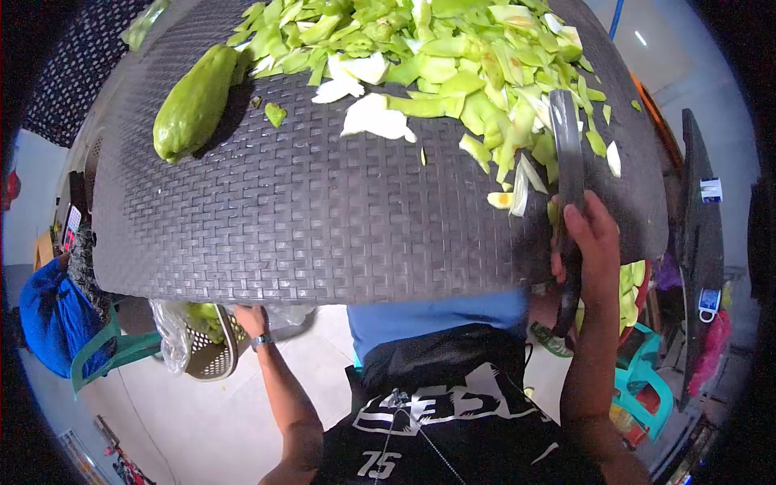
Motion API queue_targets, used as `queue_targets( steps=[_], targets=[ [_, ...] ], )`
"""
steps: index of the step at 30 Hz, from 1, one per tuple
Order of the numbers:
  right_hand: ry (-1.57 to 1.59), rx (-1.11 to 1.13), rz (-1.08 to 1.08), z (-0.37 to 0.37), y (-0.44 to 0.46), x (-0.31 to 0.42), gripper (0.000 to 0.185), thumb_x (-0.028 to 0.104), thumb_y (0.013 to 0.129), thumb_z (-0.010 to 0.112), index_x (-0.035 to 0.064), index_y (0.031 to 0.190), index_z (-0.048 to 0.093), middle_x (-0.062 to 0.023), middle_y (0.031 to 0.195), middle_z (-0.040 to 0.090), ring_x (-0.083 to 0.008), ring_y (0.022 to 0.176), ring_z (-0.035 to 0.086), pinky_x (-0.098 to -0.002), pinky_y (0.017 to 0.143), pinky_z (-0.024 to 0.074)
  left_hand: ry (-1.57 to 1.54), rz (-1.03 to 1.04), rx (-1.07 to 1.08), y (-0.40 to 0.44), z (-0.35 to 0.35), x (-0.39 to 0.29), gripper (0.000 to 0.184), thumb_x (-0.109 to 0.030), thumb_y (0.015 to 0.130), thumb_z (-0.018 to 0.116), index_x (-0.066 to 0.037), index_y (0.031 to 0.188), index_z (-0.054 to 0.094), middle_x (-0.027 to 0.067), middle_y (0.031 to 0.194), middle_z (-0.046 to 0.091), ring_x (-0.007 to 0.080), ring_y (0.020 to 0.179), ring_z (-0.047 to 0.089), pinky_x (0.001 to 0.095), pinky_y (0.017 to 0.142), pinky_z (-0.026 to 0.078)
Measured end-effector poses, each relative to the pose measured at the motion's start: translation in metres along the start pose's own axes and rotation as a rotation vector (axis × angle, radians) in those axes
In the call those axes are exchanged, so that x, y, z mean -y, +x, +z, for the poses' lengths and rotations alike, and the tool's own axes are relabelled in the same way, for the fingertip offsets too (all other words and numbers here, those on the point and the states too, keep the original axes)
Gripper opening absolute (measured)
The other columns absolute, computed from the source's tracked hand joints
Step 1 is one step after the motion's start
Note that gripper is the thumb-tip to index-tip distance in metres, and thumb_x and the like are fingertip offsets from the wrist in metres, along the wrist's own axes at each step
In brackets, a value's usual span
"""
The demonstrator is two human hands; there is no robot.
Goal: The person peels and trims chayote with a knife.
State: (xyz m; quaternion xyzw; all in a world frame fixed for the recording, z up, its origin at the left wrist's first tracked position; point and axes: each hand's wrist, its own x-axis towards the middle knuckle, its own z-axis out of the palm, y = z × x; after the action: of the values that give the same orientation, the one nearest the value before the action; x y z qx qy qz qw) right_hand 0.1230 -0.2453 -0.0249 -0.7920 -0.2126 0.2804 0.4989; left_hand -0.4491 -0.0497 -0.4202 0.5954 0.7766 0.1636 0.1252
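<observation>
A long knife with a grey blade and black handle (569,153) is gripped in the right hand (596,238), right of centre — beside pale-green peelings (453,73) heaped across the top. A whole green chayote (192,105) is seen upper left on the brown, woven-patterned table (323,218). By the beige perforated basket (212,356), lower left, the left hand (250,320) is partly hidden — its grip cannot be told.

Vegetable (192,105) left of peelings (477,69), both on table (283,210).
</observation>
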Motion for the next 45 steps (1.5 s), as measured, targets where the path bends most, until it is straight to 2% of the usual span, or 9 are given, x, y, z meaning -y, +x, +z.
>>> queue_targets(
  steps=[3, 6, 16, 22, 24, 25, 28, 31, 45],
  targets=[
    [-0.041, -0.073, -0.062, -0.008, 0.01, -0.027, 0.03, 0.029, 0.103, 0.063, 0.0019, 0.116, 0.061, -0.0038, 0.07, 0.059, -0.0127, 0.043, 0.054, -0.0273, 0.036, 0.0383, 0.06, 0.001, 0.452, -0.005, -0.015, -0.033, 0.053, -0.031, 0.081, 0.078, 0.003, 0.119, 0.064, 0.0295, 0.118, 0.069, 0.0486, 0.107, 0.066, 0.0518, 0.091, 0.052],
    [-0.028, -0.066, -0.012, -0.001, 0.002, -0.011, 0.032, 0.029, 0.103, 0.063, 0.0015, 0.118, 0.061, -0.0038, 0.07, 0.059, -0.0128, 0.043, 0.054, -0.027, 0.037, 0.0387, 0.422, 0.353, 0.544, 0.009, 0.042, -0.007, 0.058, -0.03, 0.084, 0.073, 0.002, 0.131, 0.061, 0.026, 0.131, 0.066, 0.0456, 0.118, 0.063, 0.0496, 0.099, 0.051],
    [-0.002, 0.017, 0.031, 0.001, 0.0, 0.001, 0.033, 0.029, 0.103, 0.062, 0.0011, 0.12, 0.062, -0.003, 0.069, 0.058, -0.0119, 0.043, 0.054, -0.0264, 0.037, 0.039, -0.038, 0.243, 0.207, 0.061, 0.071, -0.033, 0.048, -0.027, 0.09, 0.066, -0.003, 0.131, 0.062, 0.0156, 0.127, 0.068, 0.0337, 0.11, 0.066, 0.0453, 0.093, 0.055],
    [0.018, 0.006, 0.021, 0.0, 0.001, -0.003, 0.031, 0.029, 0.103, 0.061, 0.002, 0.12, 0.062, -0.0031, 0.07, 0.058, -0.0112, 0.044, 0.054, -0.0261, 0.037, 0.0387, -0.847, 0.051, -0.152, 0.015, 0.024, -0.061, 0.039, -0.027, 0.093, 0.065, -0.005, 0.124, 0.065, 0.0118, 0.118, 0.07, 0.0293, 0.103, 0.067, 0.0421, 0.085, 0.056],
    [0.016, 0.042, 0.011, -0.001, 0.0, -0.003, 0.032, 0.029, 0.103, 0.061, 0.0016, 0.121, 0.062, -0.0031, 0.07, 0.059, -0.0113, 0.044, 0.054, -0.0261, 0.037, 0.0388, -1.483, -0.249, 0.059, -0.02, 0.001, -0.068, 0.036, -0.027, 0.093, 0.065, -0.005, 0.122, 0.066, 0.0105, 0.115, 0.071, 0.0278, 0.101, 0.067, 0.041, 0.082, 0.057],
    [0.016, 0.061, -0.003, -0.001, 0.001, -0.001, 0.033, 0.029, 0.103, 0.061, 0.0013, 0.121, 0.062, -0.0031, 0.07, 0.059, -0.0113, 0.044, 0.054, -0.0262, 0.037, 0.0389, -1.832, -0.651, 0.22, -0.033, -0.006, -0.071, 0.03, -0.026, 0.095, 0.064, -0.006, 0.117, 0.068, 0.0088, 0.109, 0.072, 0.0258, 0.097, 0.067, 0.0394, 0.079, 0.057],
    [0.0, 0.054, 0.029, -0.001, 0.002, 0.003, 0.033, 0.028, 0.103, 0.062, 0.0005, 0.122, 0.062, -0.0035, 0.07, 0.059, -0.0116, 0.044, 0.053, -0.0263, 0.037, 0.0389, -1.73, -0.593, 0.349, -0.05, 0.043, -0.038, 0.024, -0.025, 0.1, 0.057, -0.007, 0.103, 0.073, 0.009, 0.1, 0.074, 0.0248, 0.091, 0.068, 0.0393, 0.075, 0.056],
    [0.009, 0.032, 0.022, 0.001, 0.001, 0.001, 0.034, 0.028, 0.103, 0.062, -0.0002, 0.121, 0.063, -0.0043, 0.07, 0.059, -0.012, 0.043, 0.053, -0.0266, 0.037, 0.0386, -0.193, 0.379, -0.125, -0.028, 0.087, -0.002, 0.046, -0.037, 0.096, 0.066, 0.002, 0.119, 0.07, 0.0163, 0.114, 0.074, 0.0332, 0.104, 0.069, 0.044, 0.091, 0.055],
    [-0.018, -0.16, 0.099, 0.009, 0.001, -0.002, 0.039, 0.02, 0.1, 0.064, 0.0015, 0.133, 0.055, -0.0056, 0.082, 0.063, -0.0129, 0.044, 0.054, -0.0268, 0.036, 0.0413, 0.277, 0.244, 0.319, 0.023, 0.037, -0.047, 0.048, -0.038, 0.093, 0.069, 0.001, 0.121, 0.069, 0.0163, 0.115, 0.074, 0.0333, 0.104, 0.069, 0.0431, 0.091, 0.055]
  ],
)
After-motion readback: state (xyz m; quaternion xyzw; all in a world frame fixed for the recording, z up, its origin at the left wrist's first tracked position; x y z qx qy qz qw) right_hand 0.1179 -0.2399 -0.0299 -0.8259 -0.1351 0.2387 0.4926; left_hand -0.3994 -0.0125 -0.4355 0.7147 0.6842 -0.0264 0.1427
